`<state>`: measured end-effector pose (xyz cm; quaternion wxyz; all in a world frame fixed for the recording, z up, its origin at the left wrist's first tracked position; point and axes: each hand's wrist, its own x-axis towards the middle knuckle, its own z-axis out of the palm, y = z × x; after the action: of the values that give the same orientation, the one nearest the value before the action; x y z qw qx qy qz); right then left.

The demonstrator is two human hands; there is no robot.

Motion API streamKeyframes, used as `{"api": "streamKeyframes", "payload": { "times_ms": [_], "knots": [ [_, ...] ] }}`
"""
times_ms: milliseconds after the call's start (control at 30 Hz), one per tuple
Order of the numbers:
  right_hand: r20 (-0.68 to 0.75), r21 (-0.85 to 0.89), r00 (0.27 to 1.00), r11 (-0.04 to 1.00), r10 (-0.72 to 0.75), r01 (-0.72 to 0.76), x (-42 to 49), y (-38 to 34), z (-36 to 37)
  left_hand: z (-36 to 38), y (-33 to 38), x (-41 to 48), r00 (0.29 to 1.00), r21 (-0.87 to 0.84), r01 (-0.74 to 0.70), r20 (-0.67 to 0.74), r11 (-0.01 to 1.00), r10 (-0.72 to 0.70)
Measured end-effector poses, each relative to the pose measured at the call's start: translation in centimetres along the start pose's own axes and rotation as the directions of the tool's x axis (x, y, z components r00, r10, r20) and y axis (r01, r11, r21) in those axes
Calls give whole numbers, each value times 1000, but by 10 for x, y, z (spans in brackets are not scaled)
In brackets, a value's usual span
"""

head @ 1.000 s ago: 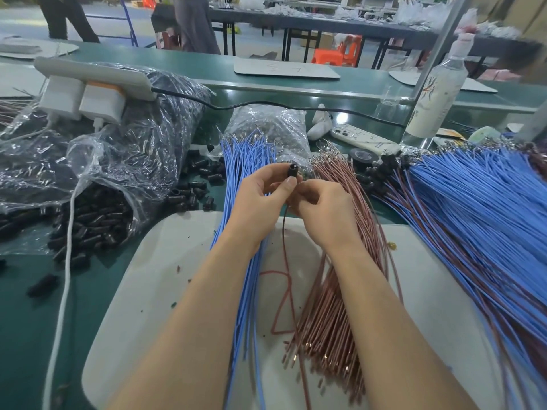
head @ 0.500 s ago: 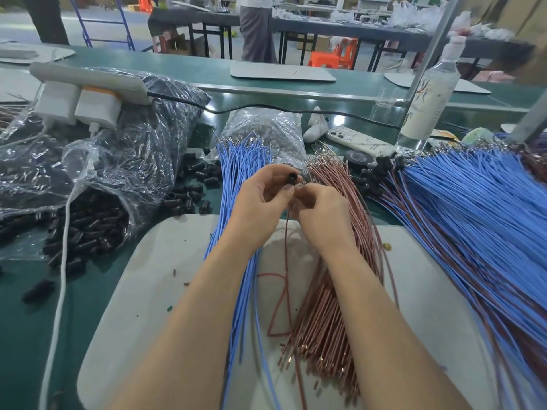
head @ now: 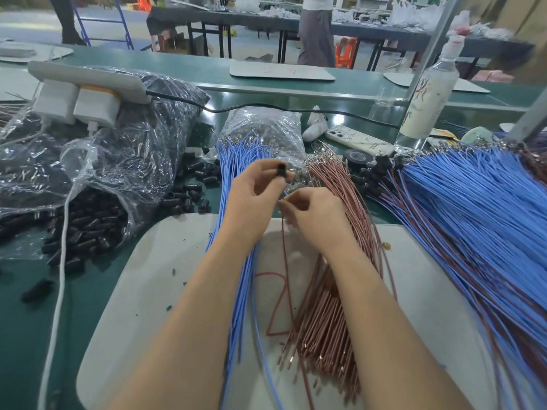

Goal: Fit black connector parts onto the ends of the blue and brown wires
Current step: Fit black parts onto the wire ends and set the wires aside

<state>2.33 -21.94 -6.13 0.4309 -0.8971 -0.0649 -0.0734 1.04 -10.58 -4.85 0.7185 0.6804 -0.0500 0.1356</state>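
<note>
Half a second ago the two hands met over the far edge of the pale board [head: 165, 291]. Now they have drawn a little apart. The left hand [head: 251, 193] has lifted the black connector [head: 281, 170] up and away from the right hand [head: 316, 217], and a narrow gap shows between them. A person standing behind the far tables has also shifted to the right.

The connector is motion-blurred, so which way its opening faces is hard to tell. The top end of the single brown wire [head: 284, 247] is hidden inside the right hand's curled fingers [head: 288, 207]. Whether it carries a metal terminal cannot be made out. The near ends of the blue wire bundle [head: 236, 276] and of the brown wire bundle [head: 325, 306] pass under the forearms.

The left thumb and forefinger [head: 266, 166] are clamped on the connector, which sticks out just past their tips, above and just left of the right hand's knuckles. The right fingertips are closed in a pinch on the single brown wire, which hangs down from them across the middle of the board. The connector and that wire are near each other but not touching.

Loose black connectors [head: 189, 190] lie on the green bench beyond the board's far left corner, beside a clear bag of connectors [head: 88, 173]. A large fan of blue and brown wires [head: 473, 217] lies over the board's right edge.
</note>
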Motion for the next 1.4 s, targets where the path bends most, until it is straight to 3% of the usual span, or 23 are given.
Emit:
{"api": "streamKeyframes", "payload": {
  "times_ms": [67,200,333,600,767,1000,1100,1167,1233,1400],
  "knots": [
    [1,11,1000,1000,-7,7,2,0,-2,-6,-1,3,988,-19,30,-150,999,-32],
    [-194,-107,980,992,38,-60,5,6,-8,-14,0,5,935,-85,45,-347,995,-72],
    [-137,-290,989,953,49,-87,14,3,-3,-13,-1,6,935,-41,79,-343,996,-89],
    [-59,-349,998,936,31,-50,28,-5,7,-11,-5,7,943,0,94,-320,996,-89],
    [4,-496,1000,868,27,-21,34,-9,21,-10,-8,8,950,27,89,-302,996,-77],
    [-80,-526,993,843,82,-112,38,-12,31,-9,-11,7,965,117,83,-256,990,-50],
    [-135,-330,990,940,47,-90,39,-13,18,-6,-12,6,970,163,54,-243,985,-13],
    [-132,34,989,997,70,-66,37,-19,4,-4,-13,6,979,217,5,-201,976,39],
    [-121,346,991,938,60,-14,28,-25,-10,-3,-13,6,987,261,-36,-144,965,76],
    [-168,279,985,956,-42,88,7,-22,-17,2,-14,4,995,257,-82,-35,963,94]
  ]
}}
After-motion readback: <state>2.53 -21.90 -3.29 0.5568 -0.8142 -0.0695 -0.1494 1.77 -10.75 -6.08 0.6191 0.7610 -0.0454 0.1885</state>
